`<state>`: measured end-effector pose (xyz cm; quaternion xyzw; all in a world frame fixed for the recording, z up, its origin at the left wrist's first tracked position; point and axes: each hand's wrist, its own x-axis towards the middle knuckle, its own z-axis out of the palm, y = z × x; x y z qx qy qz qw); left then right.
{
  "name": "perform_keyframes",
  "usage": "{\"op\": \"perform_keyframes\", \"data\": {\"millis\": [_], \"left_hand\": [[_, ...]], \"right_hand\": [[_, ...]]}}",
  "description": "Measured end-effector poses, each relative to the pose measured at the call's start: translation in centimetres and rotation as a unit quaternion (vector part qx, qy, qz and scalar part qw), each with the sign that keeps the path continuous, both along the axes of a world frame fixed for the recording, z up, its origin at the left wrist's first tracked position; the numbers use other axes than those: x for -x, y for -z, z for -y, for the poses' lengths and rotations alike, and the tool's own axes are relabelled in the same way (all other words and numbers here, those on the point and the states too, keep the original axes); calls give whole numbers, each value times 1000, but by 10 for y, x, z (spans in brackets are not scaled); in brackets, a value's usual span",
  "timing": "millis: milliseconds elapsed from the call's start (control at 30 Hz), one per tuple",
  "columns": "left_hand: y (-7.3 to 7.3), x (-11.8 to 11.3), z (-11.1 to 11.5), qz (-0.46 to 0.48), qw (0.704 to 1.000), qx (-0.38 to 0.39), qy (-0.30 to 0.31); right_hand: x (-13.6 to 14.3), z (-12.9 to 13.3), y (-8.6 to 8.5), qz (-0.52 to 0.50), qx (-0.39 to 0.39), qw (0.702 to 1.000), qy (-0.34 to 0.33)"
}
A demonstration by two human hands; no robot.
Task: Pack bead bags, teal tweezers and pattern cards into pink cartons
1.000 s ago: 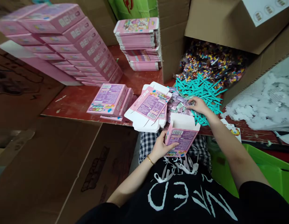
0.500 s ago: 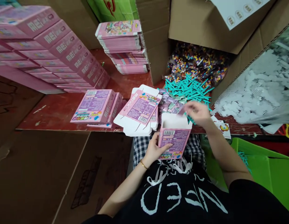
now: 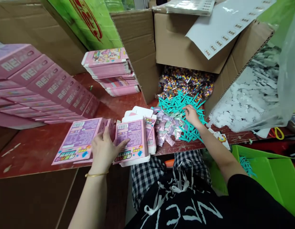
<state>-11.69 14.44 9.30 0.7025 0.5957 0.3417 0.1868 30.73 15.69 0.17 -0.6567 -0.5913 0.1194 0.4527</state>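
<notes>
My left hand (image 3: 106, 148) grips a pink and purple printed box (image 3: 132, 138) by its left edge, thumb across the face and fingers at the side. That box rests on a pile of flattened pink cartons (image 3: 151, 127). Just left of the hand lies another pink box (image 3: 78, 140), printed side up. Over a heap of thin teal plastic sticks (image 3: 176, 101) is my right hand (image 3: 191, 115), fingers bent together at the sticks; what lies between its fingertips is hidden. Small purple and green sachets (image 3: 168, 122) are scattered between the cartons and the sticks.
Pink boxes (image 3: 46, 86) are stacked high at the left; flat cartons (image 3: 109, 68) stand behind. A cardboard box (image 3: 185, 44) spills bags of coloured beads (image 3: 185, 81). White pieces (image 3: 247, 95) fill a carton at right. A green bin (image 3: 269, 171) sits below the table edge.
My left hand has moved left with the box, from my lap to the flattened cartons. My right hand has left the box opening and come down at the teal sticks. The view has shifted.
</notes>
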Motion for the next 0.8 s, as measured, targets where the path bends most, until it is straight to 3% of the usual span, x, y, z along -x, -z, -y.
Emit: {"op": "perform_keyframes", "data": {"millis": [67, 167, 367, 467, 533, 600, 700, 800], "left_hand": [[3, -2, 6, -91, 988, -123, -22], [6, -12, 33, -87, 972, -215, 36], [19, -33, 68, 3, 968, -218, 126], [24, -45, 76, 44, 970, -179, 158], [26, -61, 82, 88, 967, -142, 193], [29, -84, 84, 147, 961, -82, 220], [37, -125, 79, 236, 952, 7, 197], [47, -157, 77, 249, 948, 90, 179]], "right_hand": [[-1, -26, -2, 46, -7, 999, 8], [8, -72, -10, 86, 2, 996, 21], [48, -182, -20, 40, 59, 997, 38], [50, -206, -38, -88, 48, 992, 74], [49, -191, -52, -210, -17, 974, 77], [54, -146, -61, -325, -65, 943, 19], [78, -40, -56, -434, -48, 897, -71], [105, 61, -41, -469, 5, 883, -30]]}}
